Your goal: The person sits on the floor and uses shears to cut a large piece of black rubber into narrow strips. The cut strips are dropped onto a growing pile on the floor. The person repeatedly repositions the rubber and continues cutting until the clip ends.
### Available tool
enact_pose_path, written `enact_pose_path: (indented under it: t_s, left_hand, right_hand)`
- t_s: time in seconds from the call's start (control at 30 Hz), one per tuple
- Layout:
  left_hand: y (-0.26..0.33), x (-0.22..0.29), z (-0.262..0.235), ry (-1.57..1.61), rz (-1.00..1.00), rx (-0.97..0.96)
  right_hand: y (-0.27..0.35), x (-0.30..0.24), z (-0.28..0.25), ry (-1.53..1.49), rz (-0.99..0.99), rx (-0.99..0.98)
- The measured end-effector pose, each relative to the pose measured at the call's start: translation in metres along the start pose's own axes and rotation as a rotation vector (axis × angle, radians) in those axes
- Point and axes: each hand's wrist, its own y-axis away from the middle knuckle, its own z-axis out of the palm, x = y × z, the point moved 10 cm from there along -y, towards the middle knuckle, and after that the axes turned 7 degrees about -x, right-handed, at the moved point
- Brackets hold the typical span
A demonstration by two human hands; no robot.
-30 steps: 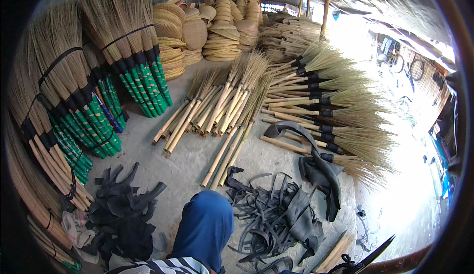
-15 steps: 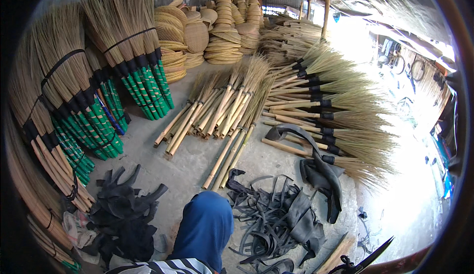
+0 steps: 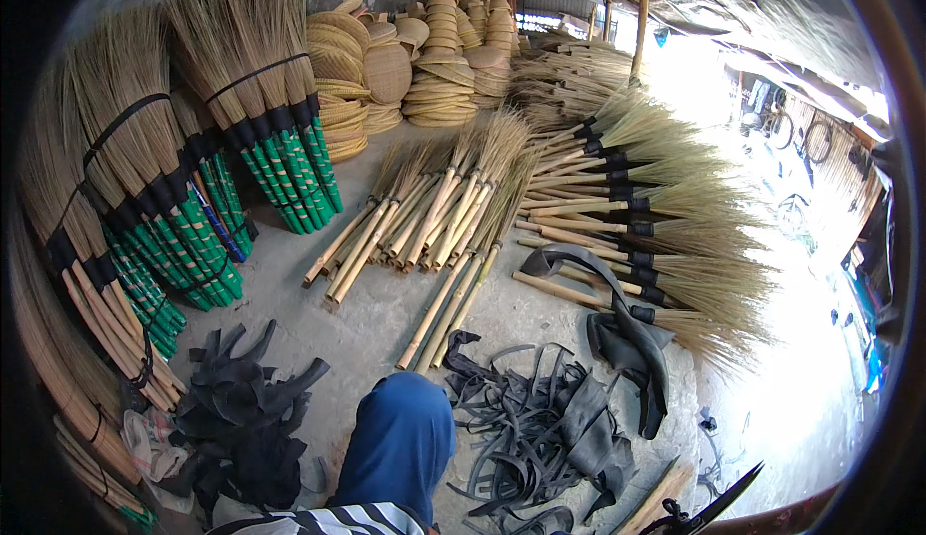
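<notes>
Comparing with the earlier picture, almost nothing differs; the view only shifts a little. The bamboo-handled brooms [image 3: 434,236] lie on the concrete floor [image 3: 357,323], with bare floor between them and the blue knee [image 3: 400,443]. Black rubber strips [image 3: 550,429] lie just right of the knee. Neither hand shows, so their state cannot be told.

Neither hand shows; only a bent knee [image 3: 400,443], seemingly raised.
</notes>
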Motion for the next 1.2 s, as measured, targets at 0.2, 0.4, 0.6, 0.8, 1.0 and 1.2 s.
enact_pose_path:
  t_s: [0.2, 0.4, 0.6, 0.8, 1.0, 1.2]
  left_hand:
    - [-0.007, -0.033, 0.028, 0.051, -0.093, -0.091]
    - [0.007, -0.107, 0.114, 0.197, -0.301, -0.323]
    - [-0.056, -0.088, 0.113, 0.489, -0.103, -0.479]
    - [-0.088, -0.039, 0.051, 0.263, 0.177, -0.281]
    - [-0.09, -0.032, 0.049, 0.219, 0.176, -0.209]
    - [-0.092, -0.032, 0.039, 0.193, 0.176, -0.165]
  right_hand:
    - [-0.001, -0.004, -0.002, 0.034, -0.035, -0.022]
    - [0.002, -0.004, -0.004, -0.002, -0.002, -0.025]
    - [0.0, 0.017, -0.013, 0.027, 0.039, 0.008]
    - [0.003, 0.033, -0.01, 0.022, 0.082, 0.1]
    - [-0.005, 0.024, -0.001, 0.091, 0.04, 0.06]
    - [-0.011, 0.025, 0.003, 0.197, 0.054, 0.033]
